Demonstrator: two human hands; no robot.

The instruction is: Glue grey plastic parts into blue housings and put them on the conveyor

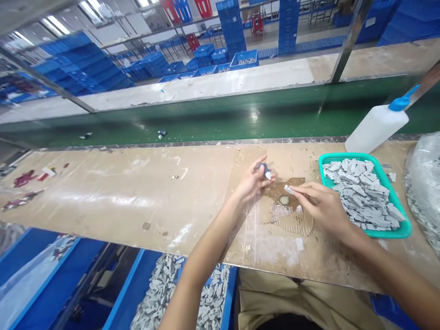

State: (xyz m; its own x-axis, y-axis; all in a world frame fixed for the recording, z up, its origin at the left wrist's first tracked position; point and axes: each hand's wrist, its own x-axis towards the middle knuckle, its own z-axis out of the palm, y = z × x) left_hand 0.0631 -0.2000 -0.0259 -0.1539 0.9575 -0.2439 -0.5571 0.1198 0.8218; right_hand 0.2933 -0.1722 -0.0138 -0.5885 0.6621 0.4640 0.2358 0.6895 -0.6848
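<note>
My left hand (253, 179) is closed around a small dark-blue and white piece (265, 170), its exact kind too small to make out. Just to its right, my right hand (323, 204) pinches a small grey plastic piece (289, 189) between thumb and fingers. Below the two pieces, a small round pale disc or cap (284, 200) lies on a brown-stained, torn patch of cardboard (292, 222). Beside my right hand stands a green basket (407, 229) heaped with similar grey pieces (364, 192).
A white squeeze bottle (376, 128) with a blue nozzle stands behind the basket. A clear plastic bag (426, 183) is at far right. Beyond the table edge runs a green conveyor belt (206, 121) carrying small dark pieces (162, 133). Below the table, a blue crate (129, 286) holds grey pieces.
</note>
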